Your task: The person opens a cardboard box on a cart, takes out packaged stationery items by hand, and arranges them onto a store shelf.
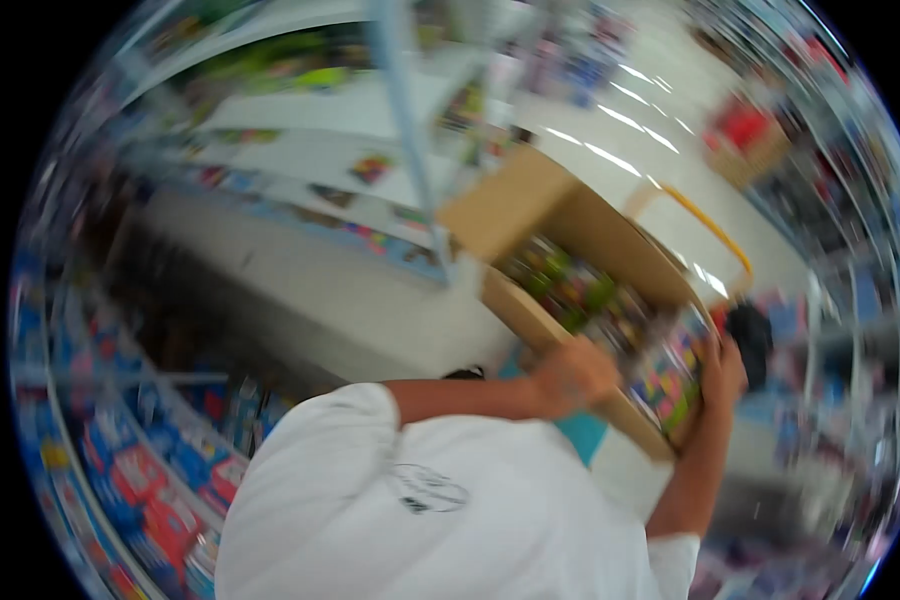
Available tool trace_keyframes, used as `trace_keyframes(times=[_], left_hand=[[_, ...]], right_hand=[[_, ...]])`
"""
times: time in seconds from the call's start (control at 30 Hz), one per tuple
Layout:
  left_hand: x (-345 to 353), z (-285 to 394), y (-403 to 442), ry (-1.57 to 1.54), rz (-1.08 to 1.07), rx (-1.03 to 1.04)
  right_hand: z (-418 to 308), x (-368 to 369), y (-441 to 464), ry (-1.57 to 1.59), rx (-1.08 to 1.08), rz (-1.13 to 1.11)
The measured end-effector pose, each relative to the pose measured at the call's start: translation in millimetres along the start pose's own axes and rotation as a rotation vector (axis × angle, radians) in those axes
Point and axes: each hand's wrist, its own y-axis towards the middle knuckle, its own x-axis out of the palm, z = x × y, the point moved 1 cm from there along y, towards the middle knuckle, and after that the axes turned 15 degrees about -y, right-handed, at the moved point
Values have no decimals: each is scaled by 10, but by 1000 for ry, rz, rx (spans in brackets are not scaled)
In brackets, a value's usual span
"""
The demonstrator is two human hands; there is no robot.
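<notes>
An open cardboard box (525,300) stands tilted across the view before me, one large flap raised at its far left. Inside lie several small colourful packages (665,380), green ones toward the far end. My left hand (573,378), smeared by motion, closes over the near rim. At the box's right end, my right hand (722,370) grips the edge with its fingers close together. The box hides part of those fingers.
A yellow bar handle (715,230) rises behind the box. White shelves (310,110) with goods stand at the upper left, and blue and red packs (150,480) fill the lower left. A basket with red goods (745,135) stands at the upper right.
</notes>
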Motion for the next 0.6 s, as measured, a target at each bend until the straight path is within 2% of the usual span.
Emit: trace_keyframes(times=[0.03,0.1,0.2,0.27,0.4,0.47,0.5,0.57,0.6], left_hand=[[47,42,-4,-7,-117,-71],[207,-4,14,30,-2,110],[290,-168,50,122,15,109],[207,-137,19,162,-92,137],[-86,-30,-125,139,-34,121],[-462,146,-301,28,23,152],[-576,178,-396,56,51,134],[-766,267,-590,40,-73,-18],[-822,333,-695,72,-63,-28]], right_hand=[[144,159,-22,-98,28,77],[124,11,-88,-152,90,-16],[188,59,136,-101,92,-44],[250,139,236,-123,85,-40],[346,236,330,-130,55,23],[562,325,462,118,-41,7],[404,222,453,117,-85,7],[87,-96,163,-168,80,117],[32,-119,171,-148,52,125]])
